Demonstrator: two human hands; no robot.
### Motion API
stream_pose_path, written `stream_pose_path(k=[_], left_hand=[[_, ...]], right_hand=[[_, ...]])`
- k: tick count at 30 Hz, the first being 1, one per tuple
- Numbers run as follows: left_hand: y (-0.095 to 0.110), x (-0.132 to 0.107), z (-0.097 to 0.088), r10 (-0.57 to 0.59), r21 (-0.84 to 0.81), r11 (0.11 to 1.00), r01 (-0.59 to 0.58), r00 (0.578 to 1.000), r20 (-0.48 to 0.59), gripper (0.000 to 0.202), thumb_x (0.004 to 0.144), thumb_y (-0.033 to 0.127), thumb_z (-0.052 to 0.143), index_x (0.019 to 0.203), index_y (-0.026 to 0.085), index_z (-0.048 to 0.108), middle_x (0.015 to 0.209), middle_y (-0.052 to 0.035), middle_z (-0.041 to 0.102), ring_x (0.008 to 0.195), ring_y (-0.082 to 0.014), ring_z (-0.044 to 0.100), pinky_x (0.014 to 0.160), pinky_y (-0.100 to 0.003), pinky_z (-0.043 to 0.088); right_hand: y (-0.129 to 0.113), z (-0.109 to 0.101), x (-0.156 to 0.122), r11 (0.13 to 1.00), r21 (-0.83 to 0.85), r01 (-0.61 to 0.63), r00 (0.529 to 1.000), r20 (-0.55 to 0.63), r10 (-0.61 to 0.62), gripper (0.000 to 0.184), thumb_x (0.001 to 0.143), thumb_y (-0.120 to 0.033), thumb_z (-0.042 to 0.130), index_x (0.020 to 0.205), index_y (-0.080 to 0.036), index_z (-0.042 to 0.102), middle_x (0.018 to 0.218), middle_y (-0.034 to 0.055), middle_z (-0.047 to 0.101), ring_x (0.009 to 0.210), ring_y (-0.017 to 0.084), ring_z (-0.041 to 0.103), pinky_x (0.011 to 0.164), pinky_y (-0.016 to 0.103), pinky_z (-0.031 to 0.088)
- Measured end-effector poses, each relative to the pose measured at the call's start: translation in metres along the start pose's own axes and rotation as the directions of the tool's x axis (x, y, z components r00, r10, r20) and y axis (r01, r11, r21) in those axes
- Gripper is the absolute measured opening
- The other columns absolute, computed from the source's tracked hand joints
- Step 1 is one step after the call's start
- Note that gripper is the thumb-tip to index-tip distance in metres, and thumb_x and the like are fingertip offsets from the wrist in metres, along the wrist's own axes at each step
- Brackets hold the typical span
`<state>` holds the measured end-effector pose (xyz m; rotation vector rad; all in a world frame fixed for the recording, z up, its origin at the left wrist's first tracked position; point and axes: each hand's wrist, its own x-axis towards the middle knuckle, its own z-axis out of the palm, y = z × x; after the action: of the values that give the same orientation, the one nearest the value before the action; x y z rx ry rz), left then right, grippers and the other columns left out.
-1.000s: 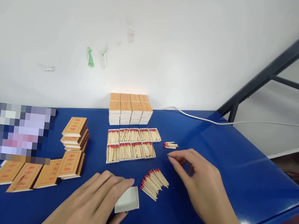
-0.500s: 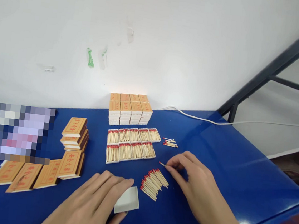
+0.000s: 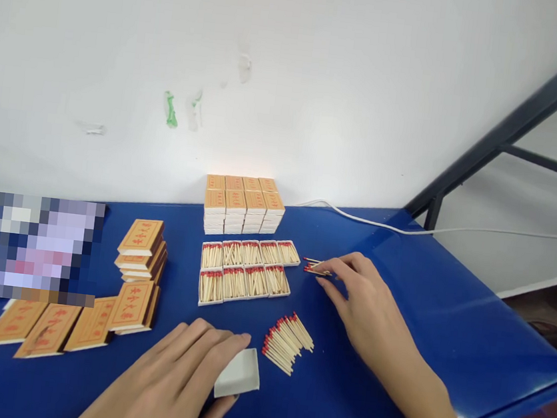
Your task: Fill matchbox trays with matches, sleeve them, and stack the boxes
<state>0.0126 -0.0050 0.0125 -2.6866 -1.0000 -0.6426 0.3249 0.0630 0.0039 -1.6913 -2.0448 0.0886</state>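
My left hand [image 3: 179, 375] lies at the near edge of the blue table [image 3: 427, 320], fingers over an empty white matchbox tray [image 3: 241, 371] and thumb under its near side. A loose bundle of red-tipped matches [image 3: 288, 343] lies just right of that tray. My right hand [image 3: 366, 303] reaches forward, thumb and forefinger pinched together at a small heap of matches [image 3: 313, 265] beside the filled trays. A match seems to be held in the pinch.
Two rows of match-filled trays [image 3: 246, 269] sit mid-table, with a block of stacked closed matchboxes [image 3: 244, 202] behind them by the wall. Orange sleeves are piled [image 3: 141, 247] and spread flat [image 3: 51, 327] at the left. A white cable [image 3: 407, 228] runs along the back right.
My right hand picked a single match from near the bundle and carried it forward to the small heap by the filled trays. My left hand and the white tray stayed put.
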Motion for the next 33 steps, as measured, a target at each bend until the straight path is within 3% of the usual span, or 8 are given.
stream_pose_path(k=[16, 19, 22, 27, 33], left_hand=[[-0.001, 0.001, -0.002, -0.024, -0.025, 0.999, 0.024, 1.0, -0.003, 0.035, 0.125, 0.031, 0.029, 0.139, 0.02, 0.059, 0.109, -0.0039, 0.091, 0.098, -0.0241, 0.091, 0.09, -0.042, 0.077], [0.0, 0.001, -0.001, -0.032, -0.023, 0.999, 0.032, 0.999, -0.009, 0.034, 0.125, 0.032, 0.03, 0.138, 0.021, 0.06, 0.109, -0.0036, 0.091, 0.099, -0.024, 0.091, 0.091, -0.041, 0.076], [0.0, -0.001, -0.001, -0.037, -0.019, 0.999, 0.037, 0.999, -0.009, 0.034, 0.125, 0.031, 0.031, 0.14, 0.02, 0.06, 0.111, -0.0044, 0.091, 0.1, -0.0248, 0.091, 0.091, -0.042, 0.076], [-0.001, -0.002, 0.001, -0.026, -0.042, 0.999, 0.025, 1.0, -0.005, 0.034, 0.124, 0.028, 0.031, 0.14, 0.019, 0.059, 0.111, -0.0049, 0.09, 0.099, -0.0257, 0.091, 0.09, -0.044, 0.077], [0.0, -0.004, 0.003, -0.028, -0.056, 0.998, 0.028, 1.0, 0.011, 0.032, 0.122, 0.027, 0.036, 0.141, 0.019, 0.06, 0.112, -0.0056, 0.09, 0.1, -0.0266, 0.091, 0.092, -0.044, 0.076]], right_hand=[[0.0, 0.004, -0.005, 0.999, 0.02, 0.033, 0.999, 0.015, -0.034, 0.013, 0.113, -0.023, 0.063, 0.104, -0.024, 0.072, 0.114, 0.0095, 0.07, 0.109, 0.032, 0.072, 0.089, 0.046, 0.063], [-0.002, 0.003, -0.006, 0.999, 0.029, 0.037, 0.999, 0.02, -0.038, 0.008, 0.113, -0.024, 0.064, 0.114, -0.025, 0.072, 0.117, 0.0099, 0.07, 0.112, 0.032, 0.072, 0.09, 0.047, 0.063], [-0.003, 0.004, -0.001, 0.999, 0.034, 0.041, 0.999, 0.034, -0.043, 0.016, 0.115, -0.025, 0.061, 0.125, -0.027, 0.073, 0.12, 0.0104, 0.07, 0.116, 0.033, 0.071, 0.091, 0.047, 0.063], [-0.004, 0.004, 0.0, 0.998, 0.046, 0.04, 0.997, 0.061, -0.043, 0.017, 0.115, -0.025, 0.058, 0.108, -0.025, 0.073, 0.117, 0.0105, 0.067, 0.11, 0.032, 0.07, 0.088, 0.047, 0.063], [-0.007, -0.001, -0.013, 0.997, 0.068, 0.036, 0.997, 0.066, -0.04, 0.016, 0.116, -0.027, 0.056, 0.107, -0.025, 0.069, 0.118, 0.011, 0.068, 0.11, 0.032, 0.07, 0.092, 0.049, 0.063]])
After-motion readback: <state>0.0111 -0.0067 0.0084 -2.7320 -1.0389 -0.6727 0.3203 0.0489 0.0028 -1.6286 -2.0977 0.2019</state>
